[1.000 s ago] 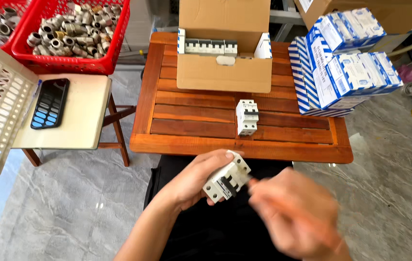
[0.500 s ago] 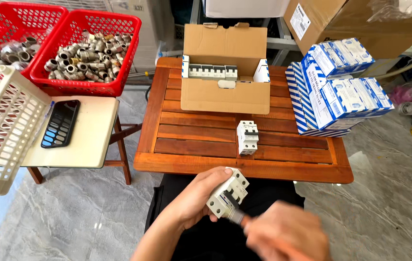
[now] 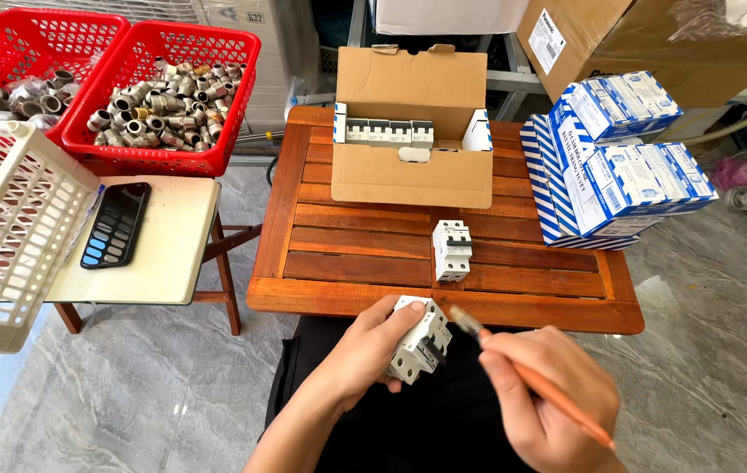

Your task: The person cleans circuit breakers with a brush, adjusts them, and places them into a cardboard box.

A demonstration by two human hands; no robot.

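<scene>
In the head view, the left hand (image 3: pixel 372 349) came up from the lower middle with the forearm pointing up and to the right; its fingers were curled around the small white plastic circuit breaker with a black switch lever (image 3: pixel 420 340), thumb on the upper side, holding it tilted just below the front edge of the slatted brown wooden table (image 3: pixel 365 263). The right hand (image 3: pixel 549 394) was closed in a pen-like grip on the thin orange-handled brush (image 3: pixel 531 378), whose bristle tip pointed up and left, very near the breaker; I could not tell if it touched. The held breaker was boxy, pale, with dark parts on its face. A second white circuit breaker (image 3: pixel 451 250) stood on the table, well apart, in front of the open brown cardboard box (image 3: pixel 413 175) with more breakers in a row inside.
</scene>
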